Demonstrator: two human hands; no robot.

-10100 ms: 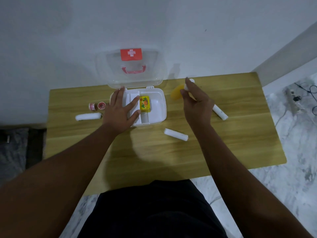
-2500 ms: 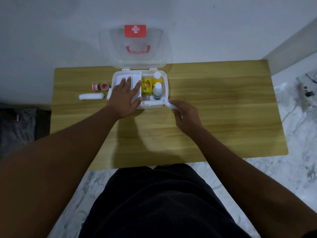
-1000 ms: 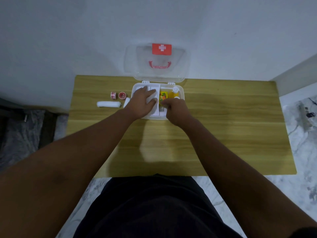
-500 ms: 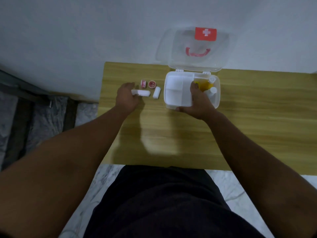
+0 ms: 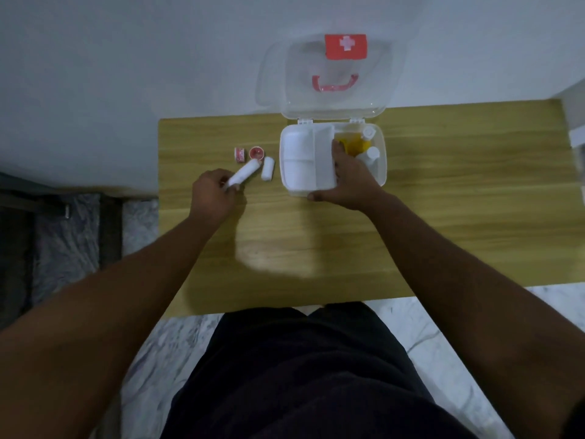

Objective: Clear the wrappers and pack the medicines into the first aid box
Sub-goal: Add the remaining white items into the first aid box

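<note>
Two hands: both busy and well apart, one out on the table and one on the box.
Left hand (image 5: 215, 198): fingers curled round the near end of a long white roll (image 5: 244, 173). The roll is tilted, with its far end pointing up toward the small red bits.
Right hand (image 5: 348, 182): laid on the front of the first aid box (image 5: 379, 177). Fingers are pretty much straight and reach in over the divider, thumb along the outside of the front wall. It's not wrapped round anything as far as I can see.
First aid box: white, sitting at the back edge of the table with its lid open.
Lid (image 5: 329, 99): clear plastic, standing upright, with a red cross sticker (image 5: 345, 46) up top and a red handle (image 5: 335, 85) below it.
Inside the box: the right section has something yellow (image 5: 352, 145), a back bottle (image 5: 368, 133) and a front bottle (image 5: 371, 154), both white. The left sections just look white, honestly can't tell what's in them.
Short white roll (image 5: 267, 164): lying on the table between the long roll and the box, touching neither.
Red pot (image 5: 256, 152): small and round, right at the long roll's far end. Can't tell if they touch.
Red-and-white bit (image 5: 239, 154): just left of the pot, too small to make out.
Table (image 5: 459, 201): light wood, up against a white wall (image 5: 126, 74).
Floor (image 5: 443, 327): marble-looking.
</note>
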